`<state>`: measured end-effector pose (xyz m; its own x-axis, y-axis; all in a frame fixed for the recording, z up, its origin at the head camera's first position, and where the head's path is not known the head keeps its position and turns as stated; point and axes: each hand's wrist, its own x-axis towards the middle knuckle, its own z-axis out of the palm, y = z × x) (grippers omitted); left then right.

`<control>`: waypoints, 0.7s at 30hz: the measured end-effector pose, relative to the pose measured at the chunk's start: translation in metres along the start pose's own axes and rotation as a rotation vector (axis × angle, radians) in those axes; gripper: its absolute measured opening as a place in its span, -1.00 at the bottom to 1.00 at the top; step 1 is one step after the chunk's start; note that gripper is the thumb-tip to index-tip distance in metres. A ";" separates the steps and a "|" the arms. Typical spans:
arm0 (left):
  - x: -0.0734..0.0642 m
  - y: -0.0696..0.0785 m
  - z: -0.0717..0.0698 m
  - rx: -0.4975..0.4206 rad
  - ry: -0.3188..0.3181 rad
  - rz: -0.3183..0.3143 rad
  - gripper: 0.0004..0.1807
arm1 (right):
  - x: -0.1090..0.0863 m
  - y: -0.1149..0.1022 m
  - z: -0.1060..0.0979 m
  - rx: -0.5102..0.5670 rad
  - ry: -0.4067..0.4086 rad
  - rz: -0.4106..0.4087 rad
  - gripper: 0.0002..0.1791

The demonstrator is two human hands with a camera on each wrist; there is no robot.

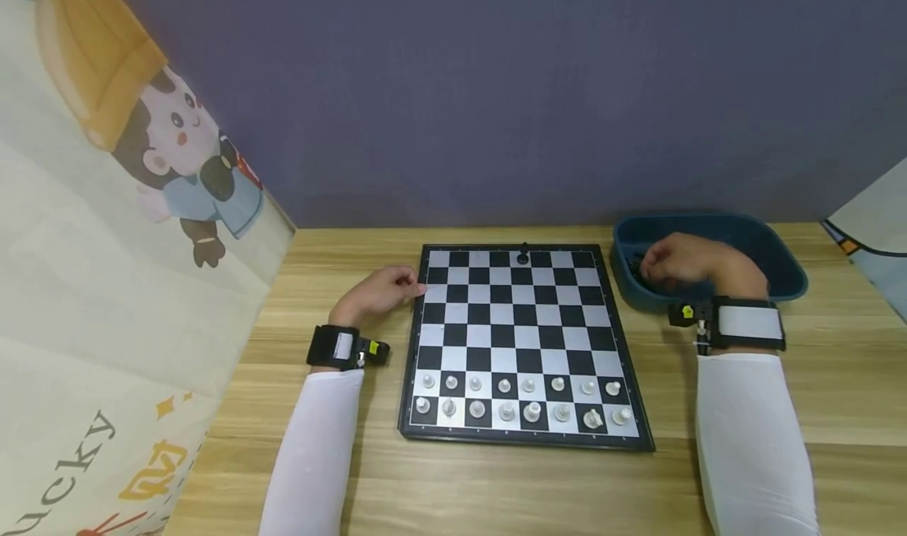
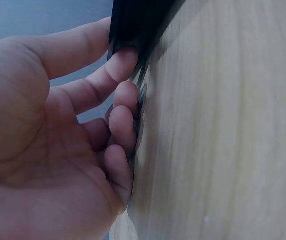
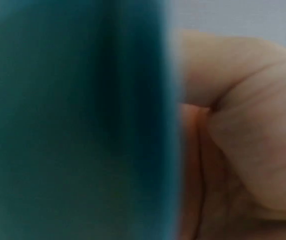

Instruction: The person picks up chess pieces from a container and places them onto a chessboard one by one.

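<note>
Head: left hand (image 1: 379, 292) holding chessboard (image 1: 512, 315), right hand (image 1: 686, 260) in bin (image 1: 785, 262), “ucky” lettering (image 1: 81, 455)

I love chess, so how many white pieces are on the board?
16: eight white pieces along the near edge of the board, eight more in the next row. None seems hidden.

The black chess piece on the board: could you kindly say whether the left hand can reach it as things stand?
Probably yes: only bare squares lie between the left hand and the black chess piece, though that hand grips the board.
</note>
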<state>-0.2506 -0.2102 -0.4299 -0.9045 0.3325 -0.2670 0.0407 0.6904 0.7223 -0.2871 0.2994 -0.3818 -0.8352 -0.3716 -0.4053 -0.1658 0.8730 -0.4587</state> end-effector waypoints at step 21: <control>-0.003 0.004 -0.002 -0.035 -0.006 -0.027 -0.72 | 0.006 0.004 0.006 0.023 -0.044 -0.017 -0.84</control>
<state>-0.2487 -0.2091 -0.4251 -0.9024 0.3182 -0.2906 0.0014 0.6764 0.7365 -0.2897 0.2990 -0.3914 -0.8082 -0.4008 -0.4315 -0.1677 0.8590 -0.4837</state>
